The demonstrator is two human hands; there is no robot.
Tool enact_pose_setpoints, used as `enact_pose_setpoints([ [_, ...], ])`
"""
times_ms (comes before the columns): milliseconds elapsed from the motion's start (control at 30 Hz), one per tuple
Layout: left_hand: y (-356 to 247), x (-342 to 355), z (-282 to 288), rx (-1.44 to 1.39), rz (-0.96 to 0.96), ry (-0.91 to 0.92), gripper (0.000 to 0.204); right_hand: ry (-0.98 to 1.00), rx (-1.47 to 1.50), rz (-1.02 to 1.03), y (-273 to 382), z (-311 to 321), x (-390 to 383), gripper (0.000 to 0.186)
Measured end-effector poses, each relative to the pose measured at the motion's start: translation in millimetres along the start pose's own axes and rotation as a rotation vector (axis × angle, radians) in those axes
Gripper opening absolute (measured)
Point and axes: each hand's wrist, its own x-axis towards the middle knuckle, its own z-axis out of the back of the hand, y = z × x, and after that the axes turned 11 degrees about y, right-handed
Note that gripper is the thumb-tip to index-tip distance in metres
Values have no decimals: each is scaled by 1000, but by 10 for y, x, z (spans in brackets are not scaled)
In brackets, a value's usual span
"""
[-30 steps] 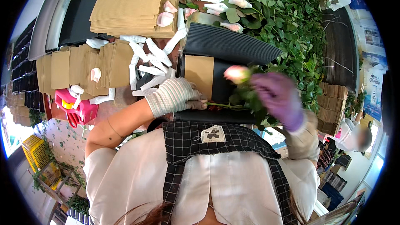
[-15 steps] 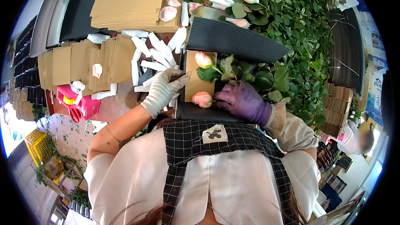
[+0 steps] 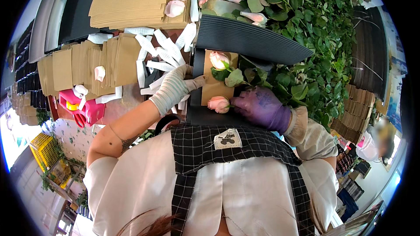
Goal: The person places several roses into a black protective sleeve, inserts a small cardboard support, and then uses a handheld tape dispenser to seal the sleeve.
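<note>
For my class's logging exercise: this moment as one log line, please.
left hand: at cardboard; right hand: at lower rose; upper rose: on cardboard

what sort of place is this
Probably a flower-packing workshop: there are pink roses, a big heap of green leaves, and loose white sleeves beside stacked cardboard.

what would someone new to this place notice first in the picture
Probably the two pale pink rose blooms at the centre, one near each end of a flat brown cardboard piece, with the purple-gloved right hand just right of the lower one. The big heap of green leafy stems filling the upper right likely comes next. On the left, a bright pink boxy holder also stands out.
</note>
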Motion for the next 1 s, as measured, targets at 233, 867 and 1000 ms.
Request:
enact_pose_setpoints([
  [233, 13, 70, -7, 37, 49, 8, 43, -67, -164, 13, 108, 66, 61, 15],
  [867, -690, -309, -308, 1303, -417, 431, 30, -537, -243, -356, -12, -11, -21, 20],
  [1000, -756, -351, -318, 1359, -374, 437, 27, -817, 444, -271, -130, 299, -1030, 20],
])
